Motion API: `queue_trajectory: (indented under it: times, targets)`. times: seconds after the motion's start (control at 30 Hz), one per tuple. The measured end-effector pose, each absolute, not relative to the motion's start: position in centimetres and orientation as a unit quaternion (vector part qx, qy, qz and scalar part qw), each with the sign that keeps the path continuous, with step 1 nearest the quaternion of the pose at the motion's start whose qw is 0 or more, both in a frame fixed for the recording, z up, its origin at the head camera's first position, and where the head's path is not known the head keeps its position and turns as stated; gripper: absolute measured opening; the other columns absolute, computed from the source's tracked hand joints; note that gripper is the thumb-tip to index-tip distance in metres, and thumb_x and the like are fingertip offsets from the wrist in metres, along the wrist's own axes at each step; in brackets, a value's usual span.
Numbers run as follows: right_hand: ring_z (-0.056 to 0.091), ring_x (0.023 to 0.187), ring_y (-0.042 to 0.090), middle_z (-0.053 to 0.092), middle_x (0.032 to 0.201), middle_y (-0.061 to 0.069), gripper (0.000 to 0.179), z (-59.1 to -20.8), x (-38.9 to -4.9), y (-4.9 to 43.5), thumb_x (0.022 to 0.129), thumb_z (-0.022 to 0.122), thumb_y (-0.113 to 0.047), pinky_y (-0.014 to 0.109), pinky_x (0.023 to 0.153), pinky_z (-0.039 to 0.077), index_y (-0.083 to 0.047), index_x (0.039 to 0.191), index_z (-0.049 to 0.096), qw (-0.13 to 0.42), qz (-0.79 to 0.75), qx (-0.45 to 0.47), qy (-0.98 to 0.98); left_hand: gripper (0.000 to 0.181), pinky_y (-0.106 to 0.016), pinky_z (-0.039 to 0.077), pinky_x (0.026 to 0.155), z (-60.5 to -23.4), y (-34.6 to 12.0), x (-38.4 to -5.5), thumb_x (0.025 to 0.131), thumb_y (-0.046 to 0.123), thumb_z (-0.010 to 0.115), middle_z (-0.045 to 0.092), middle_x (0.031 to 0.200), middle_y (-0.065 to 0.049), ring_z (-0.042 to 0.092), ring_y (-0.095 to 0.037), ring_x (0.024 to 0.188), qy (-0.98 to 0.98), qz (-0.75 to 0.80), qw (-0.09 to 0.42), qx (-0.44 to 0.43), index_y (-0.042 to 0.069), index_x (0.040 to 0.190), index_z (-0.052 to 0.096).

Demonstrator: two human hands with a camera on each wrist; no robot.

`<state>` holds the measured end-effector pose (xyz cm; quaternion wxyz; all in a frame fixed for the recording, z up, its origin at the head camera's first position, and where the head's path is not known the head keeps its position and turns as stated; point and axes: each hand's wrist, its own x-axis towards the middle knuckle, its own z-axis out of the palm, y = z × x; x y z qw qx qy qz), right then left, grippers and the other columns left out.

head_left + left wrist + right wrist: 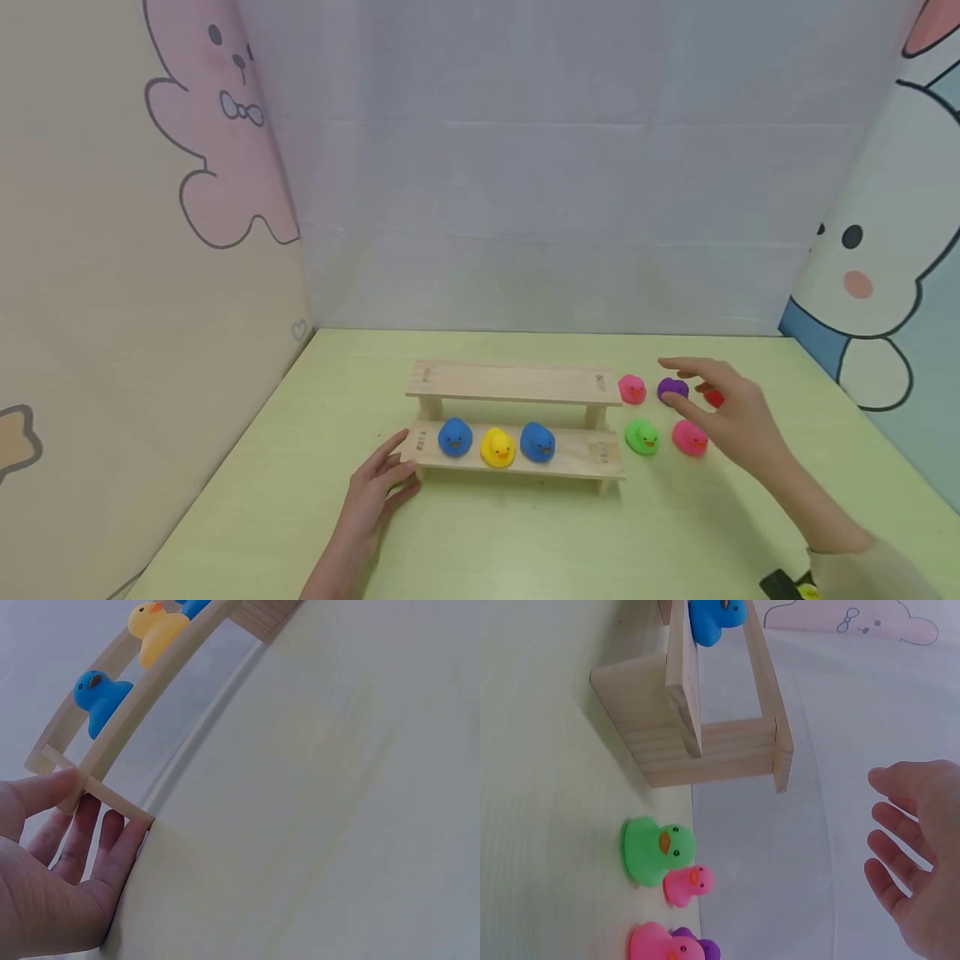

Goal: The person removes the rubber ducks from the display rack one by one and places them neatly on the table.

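Observation:
A two-step wooden shelf [517, 383] stands on the table. On its lower step sit a blue duck [455, 437], a yellow duck [498, 448] and another blue duck [537, 442]. My left hand [366, 493] holds the left end of that step; in the left wrist view its thumb [52, 789] lies at the board's end and the fingers reach below it. Over the toy ducks right of the shelf hovers my right hand [733, 417], fingers apart with nothing in them. It partly covers a purple duck [675, 387] and a red duck [715, 397] in the head view.
Beside the shelf's right end stand a pink duck [632, 389], a green duck [642, 437] and a second pink duck [690, 437]. A pale curtain [555, 208] hangs behind the table [285, 500]. Cartoon-printed panels flank both sides.

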<state>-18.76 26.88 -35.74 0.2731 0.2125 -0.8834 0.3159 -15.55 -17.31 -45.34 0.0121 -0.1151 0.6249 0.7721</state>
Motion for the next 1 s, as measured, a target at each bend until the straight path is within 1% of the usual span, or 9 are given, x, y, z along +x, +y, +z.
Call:
queue_trajectory:
  times: [0.13,0.23,0.4,0.5,0.67,0.73,0.9,1.0]
  targets:
    - [0.053,0.092,0.011,0.063,0.113,0.002,0.055,-35.7,-18.9,25.4,0.073,0.081,0.001,0.008,0.072,0.043,-0.012,0.124,0.063,0.285,0.322,0.239,-0.871,0.057,-0.039,0.053,0.084,-45.4,-17.3,-15.6,0.089,0.007,0.066,0.060,0.105,-0.010,0.060,-0.024,0.091,0.628,0.769,0.014,-0.118,0.013,0.142,0.047]
    - [0.053,0.091,0.009,0.063,0.112,0.001,0.055,-35.8,-19.0,24.4,0.072,0.081,0.001,0.010,0.071,0.045,-0.012,0.123,0.064,0.285,0.336,0.257,-0.860,0.057,-0.039,0.053,0.084,-45.4,-17.2,-15.5,0.089,0.007,0.066,0.060,0.105,-0.010,0.061,-0.024,0.091,0.628,0.769,0.015,-0.120,0.013,0.142,0.046]
    - [0.053,0.095,0.010,0.062,0.115,-0.004,0.054,-36.1,-18.9,22.9,0.074,0.082,-0.004,0.011,0.076,0.046,-0.016,0.123,0.064,0.278,0.348,0.265,-0.855,0.058,-0.039,0.053,0.084,-45.4,-17.3,-15.6,0.088,0.006,0.067,0.059,0.104,-0.010,0.061,-0.025,0.090,0.623,0.772,0.014,-0.123,0.013,0.142,0.047]
    - [0.054,0.094,0.010,0.062,0.116,-0.005,0.055,-36.4,-19.0,22.0,0.073,0.082,-0.002,0.014,0.076,0.046,-0.016,0.124,0.064,0.278,0.358,0.284,-0.845,0.058,-0.039,0.053,0.084,-45.3,-17.3,-15.6,0.088,0.005,0.067,0.059,0.104,-0.009,0.061,-0.025,0.090,0.621,0.774,0.014,-0.122,0.013,0.142,0.047]
    - [0.056,0.092,0.016,0.063,0.115,-0.002,0.053,-37.1,-19.2,20.5,0.073,0.080,0.003,0.021,0.076,0.048,-0.011,0.122,0.064,0.279,0.384,0.323,-0.819,0.057,-0.039,0.053,0.084,-45.3,-17.3,-15.7,0.088,0.006,0.066,0.059,0.103,-0.009,0.061,-0.025,0.090,0.620,0.775,0.013,-0.123,0.013,0.142,0.047]
    - [0.056,0.093,0.017,0.064,0.115,-0.002,0.051,-37.5,-19.2,19.9,0.074,0.079,0.003,0.022,0.076,0.049,-0.010,0.121,0.064,0.276,0.394,0.327,-0.814,0.057,-0.039,0.053,0.083,-45.3,-17.3,-15.7,0.088,0.005,0.066,0.059,0.103,-0.009,0.060,-0.024,0.090,0.620,0.775,0.013,-0.124,0.013,0.141,0.047]
    - [0.056,0.096,0.014,0.064,0.113,-0.001,0.050,-38.8,-19.2,18.6,0.075,0.077,0.006,0.022,0.075,0.049,-0.009,0.121,0.064,0.259,0.420,0.335,-0.803,0.057,-0.039,0.053,0.083,-45.3,-17.3,-15.7,0.088,0.005,0.066,0.060,0.102,-0.009,0.060,-0.023,0.090,0.622,0.773,0.012,-0.126,0.013,0.141,0.048]
    - [0.056,0.093,0.015,0.065,0.111,0.004,0.047,-39.1,-18.9,17.6,0.074,0.076,0.009,0.023,0.074,0.050,-0.005,0.118,0.065,0.248,0.443,0.343,-0.790,0.057,-0.039,0.053,0.083,-45.3,-17.3,-15.7,0.088,0.005,0.066,0.060,0.102,-0.009,0.061,-0.023,0.090,0.622,0.772,0.011,-0.127,0.012,0.142,0.047]
